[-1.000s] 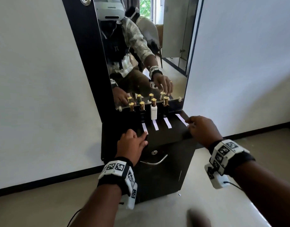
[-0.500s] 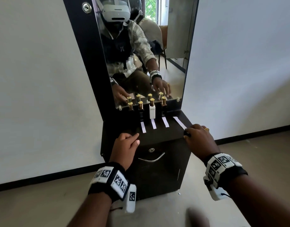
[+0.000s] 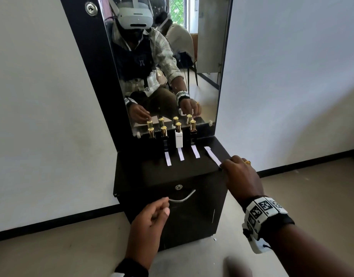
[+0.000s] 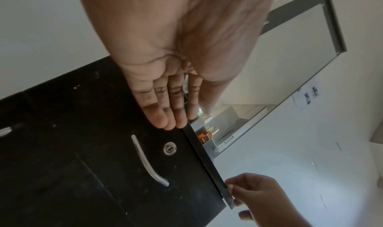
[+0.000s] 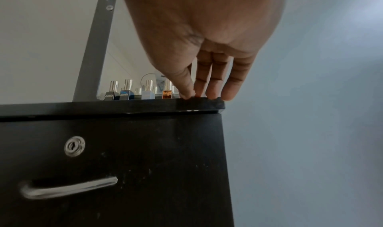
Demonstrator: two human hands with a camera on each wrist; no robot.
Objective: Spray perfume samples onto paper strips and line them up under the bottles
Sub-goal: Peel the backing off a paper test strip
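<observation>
Several gold-capped perfume bottles stand in a row before the mirror: two dark ones (image 3: 151, 133) (image 3: 165, 139), a white one (image 3: 179, 139) and an amber one (image 3: 192, 131). Three white paper strips (image 3: 180, 154) lie on the black cabinet top (image 3: 172, 174), one below each of the three right-hand bottles. Another strip (image 3: 212, 155) lies slanted at the right. My right hand (image 3: 226, 164) rests straight fingertips (image 5: 211, 94) on the front right corner, at that strip's near end. My left hand (image 3: 164, 206) hangs loosely curled and empty before the drawer.
A tall mirror (image 3: 192, 76) backs the cabinet and reflects me and the bottles. The drawer front carries a curved metal handle (image 3: 182, 197) and a lock (image 3: 178, 187). White walls flank the cabinet, with pale floor (image 3: 292, 186) around it.
My left hand has dropped from the cabinet top to in front of the drawer. My right hand has drawn back to the front right corner. The view has pulled back.
</observation>
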